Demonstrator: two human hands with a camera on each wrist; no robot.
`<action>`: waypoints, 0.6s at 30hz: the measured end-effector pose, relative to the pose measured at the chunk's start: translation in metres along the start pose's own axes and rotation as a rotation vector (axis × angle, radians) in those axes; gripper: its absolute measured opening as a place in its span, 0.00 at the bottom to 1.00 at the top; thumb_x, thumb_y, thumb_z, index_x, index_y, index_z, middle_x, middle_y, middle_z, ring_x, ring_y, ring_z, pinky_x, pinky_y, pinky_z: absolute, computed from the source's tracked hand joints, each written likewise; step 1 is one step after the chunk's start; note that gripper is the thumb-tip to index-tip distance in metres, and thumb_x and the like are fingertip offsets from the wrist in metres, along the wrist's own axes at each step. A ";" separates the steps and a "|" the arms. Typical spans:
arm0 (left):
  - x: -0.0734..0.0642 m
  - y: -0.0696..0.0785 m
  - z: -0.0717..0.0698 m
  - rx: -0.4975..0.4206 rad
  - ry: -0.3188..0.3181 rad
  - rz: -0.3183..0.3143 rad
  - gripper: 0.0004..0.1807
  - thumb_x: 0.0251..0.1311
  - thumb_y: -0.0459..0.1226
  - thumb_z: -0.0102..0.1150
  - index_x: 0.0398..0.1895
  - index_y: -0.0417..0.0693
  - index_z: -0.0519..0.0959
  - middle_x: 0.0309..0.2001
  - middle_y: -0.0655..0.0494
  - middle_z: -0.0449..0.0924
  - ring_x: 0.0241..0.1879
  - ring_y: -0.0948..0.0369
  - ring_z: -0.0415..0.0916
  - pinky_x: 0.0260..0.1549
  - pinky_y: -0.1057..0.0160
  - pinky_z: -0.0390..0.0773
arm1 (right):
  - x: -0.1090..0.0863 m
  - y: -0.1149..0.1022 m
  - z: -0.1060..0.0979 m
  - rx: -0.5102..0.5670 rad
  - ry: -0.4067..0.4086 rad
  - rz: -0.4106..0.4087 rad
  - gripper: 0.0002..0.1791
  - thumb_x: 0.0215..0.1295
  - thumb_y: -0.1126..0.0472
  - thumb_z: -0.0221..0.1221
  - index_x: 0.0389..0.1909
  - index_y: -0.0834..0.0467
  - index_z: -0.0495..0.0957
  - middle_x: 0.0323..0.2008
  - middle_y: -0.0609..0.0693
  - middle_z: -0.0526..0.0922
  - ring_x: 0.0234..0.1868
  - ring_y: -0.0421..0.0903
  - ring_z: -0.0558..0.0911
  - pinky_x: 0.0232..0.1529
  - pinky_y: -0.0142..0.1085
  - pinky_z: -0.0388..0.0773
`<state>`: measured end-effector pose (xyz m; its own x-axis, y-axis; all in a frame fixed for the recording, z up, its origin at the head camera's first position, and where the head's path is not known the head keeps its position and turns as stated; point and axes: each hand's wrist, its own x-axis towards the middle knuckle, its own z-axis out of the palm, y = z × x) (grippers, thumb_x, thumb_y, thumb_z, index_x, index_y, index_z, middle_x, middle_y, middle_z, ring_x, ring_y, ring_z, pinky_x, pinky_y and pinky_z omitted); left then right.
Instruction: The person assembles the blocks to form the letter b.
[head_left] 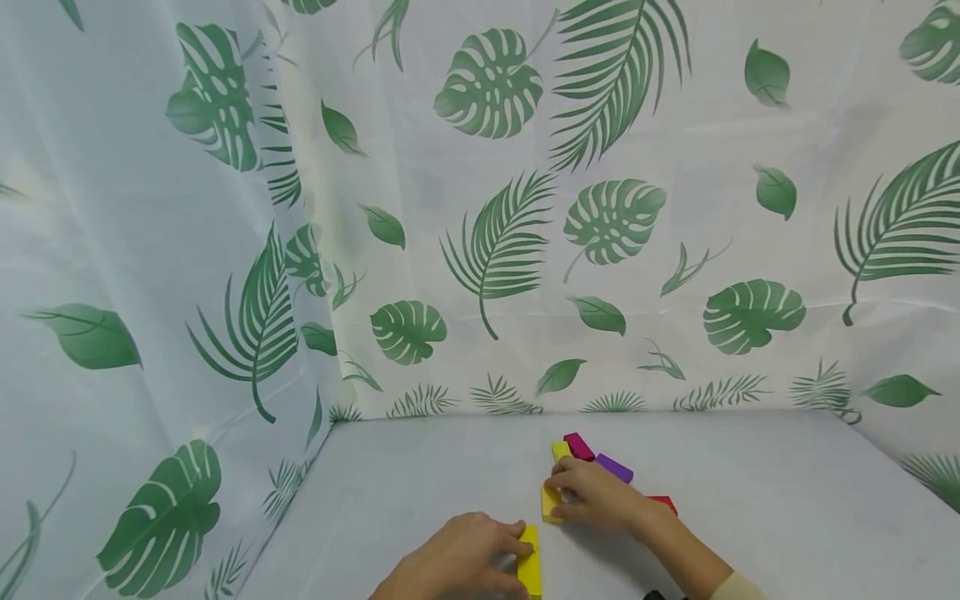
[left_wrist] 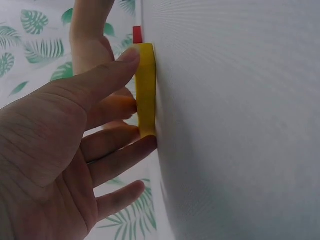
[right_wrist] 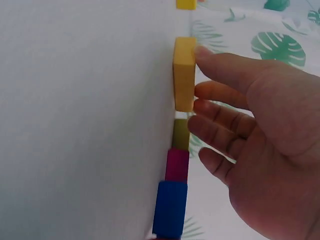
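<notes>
In the head view my left hand (head_left: 461, 554) holds a bright yellow block (head_left: 529, 562) at the bottom centre. Its thumb is at one end and its fingertips lie along the side and other end, as the left wrist view shows of the yellow block (left_wrist: 146, 90). Farther forward, my right hand (head_left: 600, 496) grips an orange-yellow block (head_left: 551, 503) by its edges. The right wrist view has the thumb near one end of that orange-yellow block (right_wrist: 184, 75), the fingers near the other. Another yellow block (head_left: 561, 451) lies just beyond the right fingers.
Beyond the right hand lie a magenta block (head_left: 579, 446) and a purple block (head_left: 614, 467). A red block (head_left: 663, 504) is partly hidden behind the right forearm. A leaf-print curtain (head_left: 495, 250) borders the white tabletop (head_left: 420, 467) at the back and sides.
</notes>
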<state>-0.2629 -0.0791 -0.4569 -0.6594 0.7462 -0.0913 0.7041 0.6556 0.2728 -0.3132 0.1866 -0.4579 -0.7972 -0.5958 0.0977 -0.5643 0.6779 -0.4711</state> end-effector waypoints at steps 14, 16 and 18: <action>0.002 0.002 0.000 -0.066 -0.024 -0.061 0.23 0.60 0.58 0.71 0.60 0.71 0.85 0.63 0.71 0.81 0.47 0.77 0.81 0.51 0.66 0.82 | 0.030 -0.014 0.003 0.211 -0.084 0.108 0.16 0.60 0.60 0.75 0.49 0.54 0.89 0.42 0.45 0.85 0.38 0.45 0.78 0.37 0.31 0.80; 0.001 0.002 -0.001 -0.053 -0.014 -0.047 0.24 0.60 0.58 0.71 0.60 0.71 0.85 0.63 0.71 0.81 0.48 0.76 0.81 0.51 0.66 0.83 | 0.034 -0.013 0.004 0.231 -0.092 0.101 0.16 0.60 0.60 0.74 0.49 0.53 0.89 0.44 0.44 0.86 0.37 0.44 0.79 0.37 0.31 0.80; 0.000 0.002 -0.002 -0.043 -0.005 -0.037 0.25 0.60 0.59 0.71 0.60 0.70 0.85 0.63 0.70 0.81 0.48 0.76 0.81 0.51 0.66 0.83 | 0.037 -0.011 0.005 0.254 -0.094 0.078 0.16 0.61 0.60 0.74 0.50 0.53 0.89 0.47 0.45 0.86 0.37 0.44 0.79 0.36 0.31 0.80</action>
<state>-0.2617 -0.0783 -0.4545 -0.6833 0.7223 -0.1071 0.6672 0.6772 0.3101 -0.3352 0.1550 -0.4533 -0.8062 -0.5911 -0.0234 -0.4205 0.6005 -0.6801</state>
